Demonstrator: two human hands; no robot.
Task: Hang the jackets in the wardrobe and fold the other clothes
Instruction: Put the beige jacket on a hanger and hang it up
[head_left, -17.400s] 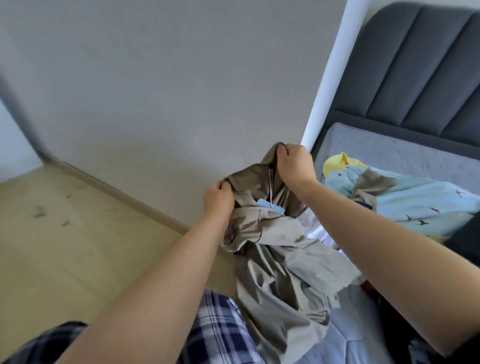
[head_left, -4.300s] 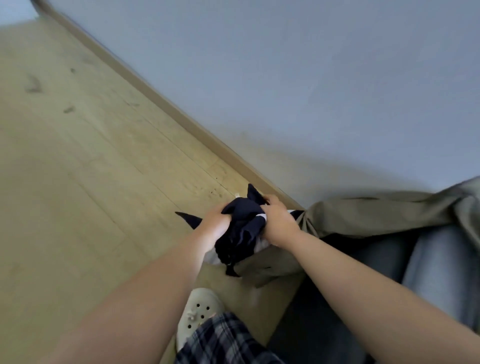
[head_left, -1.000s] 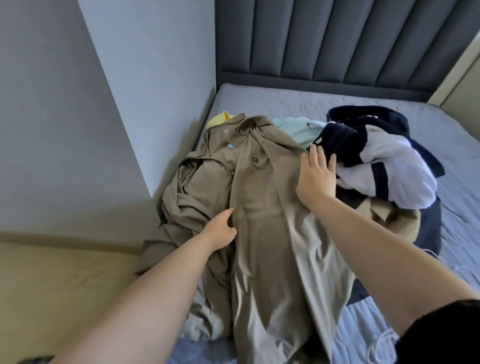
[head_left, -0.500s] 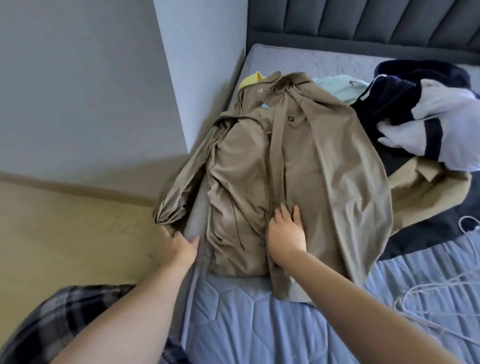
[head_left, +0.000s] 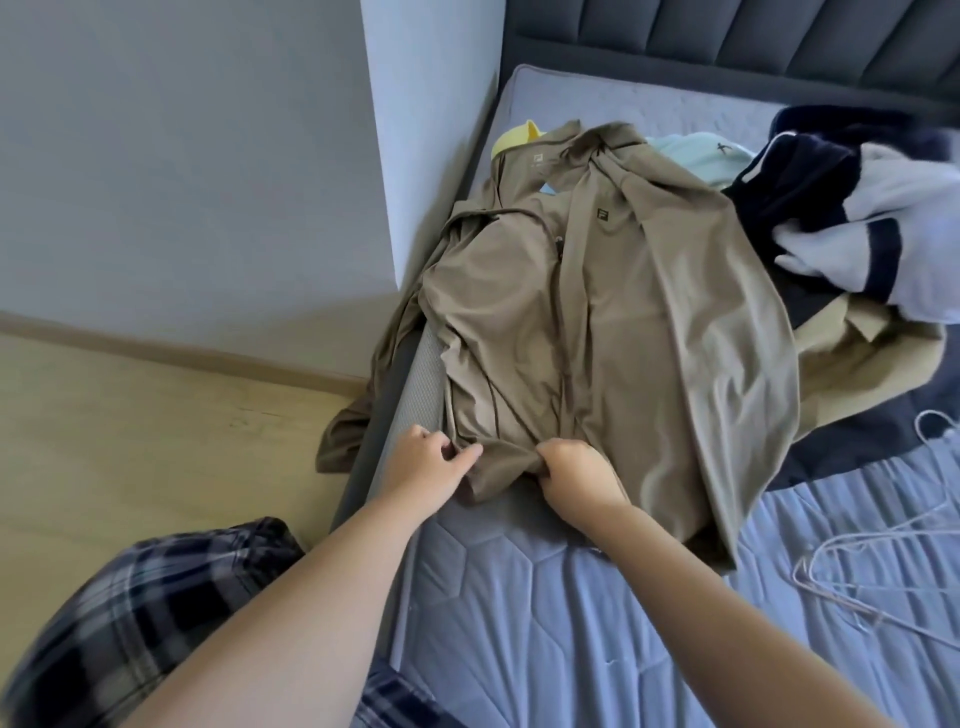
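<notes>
At the near left edge of the bed (head_left: 519, 613), both hands worked the bottom hem of the khaki jacket (head_left: 613, 322). The left hand (head_left: 431, 462) pinched the hem's left corner in a closed grip just inside the mattress edge, and the right hand (head_left: 576, 467) clutched a bunch of hem beside it, fingers curled into the cloth. From that grip the jacket ran straight away toward the headboard (head_left: 753, 31), long axis along the bed, collar at the far end. One sleeve (head_left: 358, 415) spilled over the left edge toward the floor, on the left hand's side. To the right lay wire hangers (head_left: 852, 566), nearer the right hand. Farther off sat the heap of other clothes (head_left: 857, 208), touching the jacket's right side.
</notes>
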